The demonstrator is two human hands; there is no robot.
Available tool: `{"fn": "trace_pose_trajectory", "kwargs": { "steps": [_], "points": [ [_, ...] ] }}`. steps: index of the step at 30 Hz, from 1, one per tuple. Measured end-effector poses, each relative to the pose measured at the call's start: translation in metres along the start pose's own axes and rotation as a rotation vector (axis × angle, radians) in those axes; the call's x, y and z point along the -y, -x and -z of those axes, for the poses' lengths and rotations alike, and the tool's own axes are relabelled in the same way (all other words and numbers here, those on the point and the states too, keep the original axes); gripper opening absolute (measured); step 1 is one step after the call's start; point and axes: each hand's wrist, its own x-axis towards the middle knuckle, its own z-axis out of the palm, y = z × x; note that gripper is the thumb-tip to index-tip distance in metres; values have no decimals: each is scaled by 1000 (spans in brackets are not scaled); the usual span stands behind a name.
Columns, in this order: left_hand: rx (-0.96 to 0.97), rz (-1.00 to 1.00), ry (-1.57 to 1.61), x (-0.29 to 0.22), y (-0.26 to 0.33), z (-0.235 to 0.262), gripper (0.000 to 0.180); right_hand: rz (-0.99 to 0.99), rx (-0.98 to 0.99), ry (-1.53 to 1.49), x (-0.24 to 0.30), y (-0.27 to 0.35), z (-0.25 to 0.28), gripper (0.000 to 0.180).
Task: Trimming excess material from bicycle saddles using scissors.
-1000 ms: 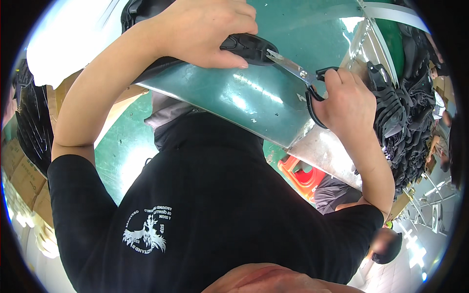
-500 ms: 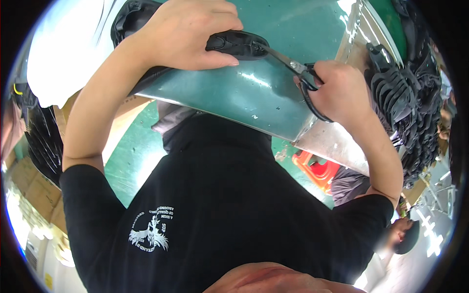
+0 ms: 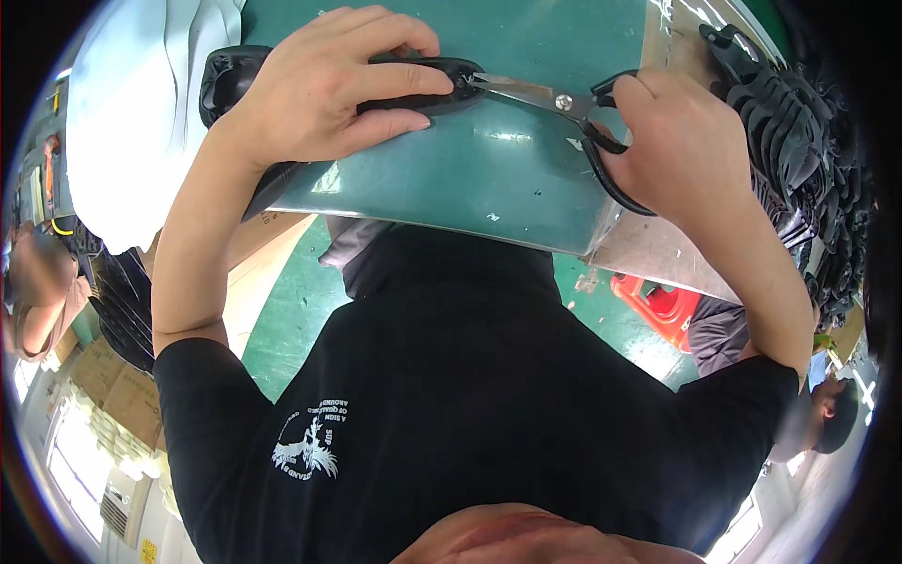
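Note:
My left hand (image 3: 334, 85) lies over a long black moulded piece (image 3: 399, 103) with a rounded end, pressing it to the table. Its thumb is along the near edge and the index finger reaches toward the tip. Past my left wrist shows a black hollow rim (image 3: 228, 80); my hand hides whether it belongs to the same piece. In my right hand (image 3: 681, 141) are black-handled scissors (image 3: 563, 102), fingers through the loops. The blade tips point left and meet the piece's rounded end, just beyond my left index fingertip.
The green-topped table (image 3: 507, 188) has a metal front edge. A heap of black moulded parts (image 3: 799, 150) stands at right, white sheets (image 3: 141, 122) at left. Below the table are a red-orange stool (image 3: 658, 305) and a cardboard box (image 3: 258, 254). Other people show at both sides.
The piece and my left hand sit slightly further left in view. My left index finger now stretches out along the piece toward its end. The scissors are still at that end, more level.

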Motion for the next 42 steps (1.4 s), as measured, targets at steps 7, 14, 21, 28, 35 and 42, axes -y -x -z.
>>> {"fn": "trace_pose_trajectory", "kwargs": {
  "steps": [7,14,21,28,35,42],
  "points": [
    [-680,-537,155,47,-11,-63,24,95,-75,25,2,-9,-2,33],
    [-632,-496,158,44,-6,-55,24,89,40,172,9,-12,9,18],
    [-556,-445,76,39,1,-44,25,160,-42,204,8,-14,19,9],
    [-280,-197,-24,18,16,-20,25,222,35,318,15,-19,26,8],
    [-92,64,211,0,13,3,23,309,87,521,19,-29,37,8],
    [-93,48,235,2,17,-1,24,329,126,610,27,-33,48,7]
  ]
}}
